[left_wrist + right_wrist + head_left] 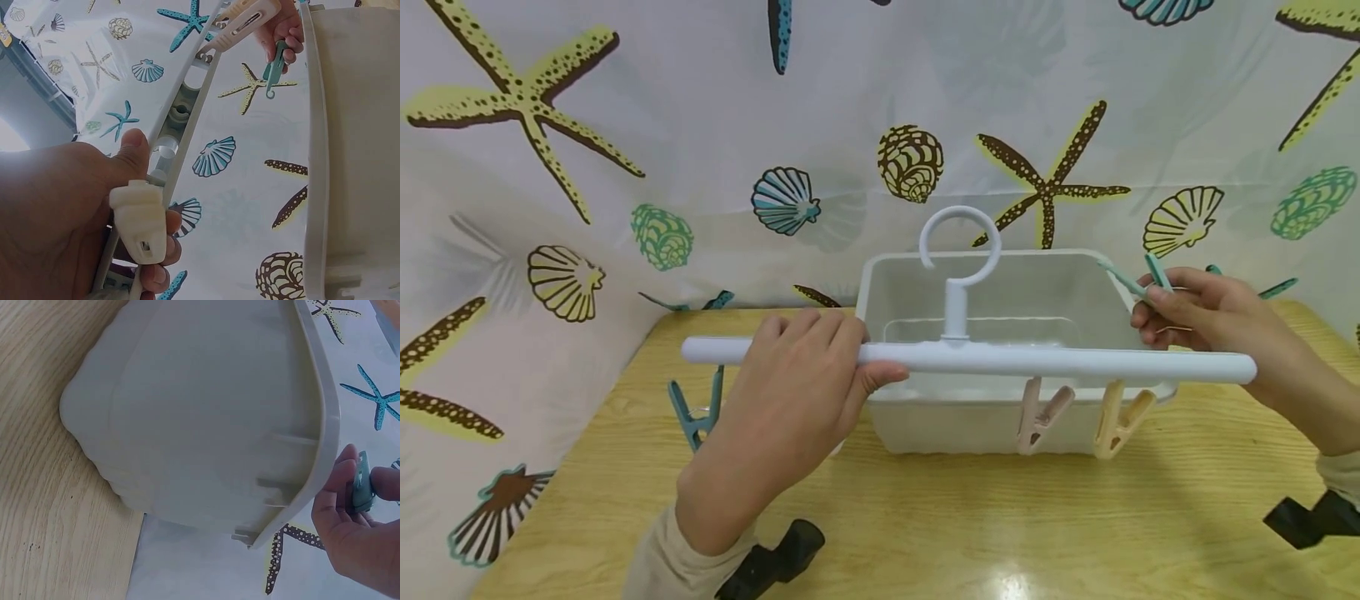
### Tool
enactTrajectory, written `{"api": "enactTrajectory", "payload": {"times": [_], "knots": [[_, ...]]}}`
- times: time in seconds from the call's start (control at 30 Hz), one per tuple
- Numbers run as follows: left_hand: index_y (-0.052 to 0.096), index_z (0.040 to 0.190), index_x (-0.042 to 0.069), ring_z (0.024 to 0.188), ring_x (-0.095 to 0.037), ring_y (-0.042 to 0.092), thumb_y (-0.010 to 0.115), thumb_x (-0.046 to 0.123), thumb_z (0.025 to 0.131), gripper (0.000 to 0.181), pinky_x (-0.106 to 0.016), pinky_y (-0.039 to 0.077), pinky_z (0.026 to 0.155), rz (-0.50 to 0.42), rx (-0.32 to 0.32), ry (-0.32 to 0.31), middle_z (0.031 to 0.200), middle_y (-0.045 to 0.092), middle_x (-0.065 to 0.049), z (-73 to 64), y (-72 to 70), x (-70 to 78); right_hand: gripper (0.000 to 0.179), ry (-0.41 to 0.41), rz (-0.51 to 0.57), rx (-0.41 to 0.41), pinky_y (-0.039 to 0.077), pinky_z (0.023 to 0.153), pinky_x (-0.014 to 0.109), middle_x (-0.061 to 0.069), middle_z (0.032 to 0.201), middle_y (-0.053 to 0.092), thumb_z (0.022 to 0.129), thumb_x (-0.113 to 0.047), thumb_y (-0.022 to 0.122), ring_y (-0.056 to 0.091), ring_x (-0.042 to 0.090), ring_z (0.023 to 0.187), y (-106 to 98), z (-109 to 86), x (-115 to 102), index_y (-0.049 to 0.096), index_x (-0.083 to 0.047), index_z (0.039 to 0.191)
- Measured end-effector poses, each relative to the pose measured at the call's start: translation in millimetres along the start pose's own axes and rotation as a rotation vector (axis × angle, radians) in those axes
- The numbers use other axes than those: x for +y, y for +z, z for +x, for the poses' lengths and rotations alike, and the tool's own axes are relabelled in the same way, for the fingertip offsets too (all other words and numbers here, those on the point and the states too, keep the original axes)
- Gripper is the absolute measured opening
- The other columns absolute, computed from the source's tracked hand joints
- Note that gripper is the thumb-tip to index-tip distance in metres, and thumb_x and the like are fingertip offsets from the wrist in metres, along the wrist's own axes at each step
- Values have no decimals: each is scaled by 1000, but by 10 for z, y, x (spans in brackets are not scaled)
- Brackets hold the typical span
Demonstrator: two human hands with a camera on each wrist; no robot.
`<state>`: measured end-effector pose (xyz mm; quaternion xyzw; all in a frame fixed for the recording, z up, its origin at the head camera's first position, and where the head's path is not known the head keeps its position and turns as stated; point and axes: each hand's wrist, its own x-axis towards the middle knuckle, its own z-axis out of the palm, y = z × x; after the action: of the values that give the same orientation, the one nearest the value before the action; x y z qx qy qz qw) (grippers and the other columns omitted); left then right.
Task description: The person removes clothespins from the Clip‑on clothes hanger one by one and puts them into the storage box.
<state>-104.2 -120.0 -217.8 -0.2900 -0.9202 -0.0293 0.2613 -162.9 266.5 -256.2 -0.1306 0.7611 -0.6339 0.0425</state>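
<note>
My left hand [797,396] grips the bar of a white clip hanger [1037,361], left of its round hook [998,242]. A blue clothespin [709,417] hangs under the bar's left end. To the right hang a pinkish clothespin [1030,417] and a yellow clothespin [1108,421]. In the left wrist view a cream clothespin [140,219] hangs in front of the left fingers, and the bar's slotted underside shows. My right hand [1213,308], behind the bar's right end, pinches a green clothespin [362,484]. A small hook at its end shows in the left wrist view.
A white plastic bin [955,429] stands on the wooden table [925,525] behind the hanger; its right rim is close to the right hand. A cloth [715,100] printed with shells and starfish rises at the back and left. Black wrist mounts [775,558] sit on both sleeves.
</note>
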Motion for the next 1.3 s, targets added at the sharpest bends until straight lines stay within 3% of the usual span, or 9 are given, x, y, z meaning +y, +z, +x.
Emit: {"api": "enactTrajectory", "payload": {"times": [0.27,0.5,0.7,0.83,1.03,1.3], "knots": [[48,76,8,70,-23,50,62,45,91,42,-38,39,67,18,-3,14,69,44,0,-10,30,14,13,-50,56,-56,52,68,25,5,91,67,102,-9,47,65,14,80,25,89,49,57,-6,109],[48,75,9,70,-22,49,62,47,91,43,-37,38,67,38,-22,18,67,42,1,-14,52,50,14,-53,-65,-70,52,68,25,4,92,67,103,-12,47,65,13,81,60,162,58,55,-5,111],[46,76,9,69,-21,48,61,50,90,45,-36,37,67,60,-30,60,67,42,1,-13,69,104,28,-77,-202,-94,53,73,26,8,101,63,104,-20,45,65,15,89,132,210,45,50,4,117],[47,76,9,69,-21,48,61,49,90,45,-36,37,67,57,-11,68,67,43,1,-13,79,101,29,-63,-202,-107,54,76,27,10,103,63,103,-23,47,65,15,92,160,250,15,52,1,118],[47,74,9,66,-22,49,62,47,90,45,-37,40,67,67,16,64,64,41,1,-12,71,61,29,-24,-209,-133,54,76,29,6,99,67,103,-20,47,66,15,90,222,349,-46,51,4,119],[45,73,9,66,-21,48,62,46,90,44,-37,39,68,44,-8,34,63,40,2,-33,18,38,23,-19,-403,-169,56,72,29,11,93,68,102,-8,49,67,11,81,392,562,-27,54,11,112]]}}
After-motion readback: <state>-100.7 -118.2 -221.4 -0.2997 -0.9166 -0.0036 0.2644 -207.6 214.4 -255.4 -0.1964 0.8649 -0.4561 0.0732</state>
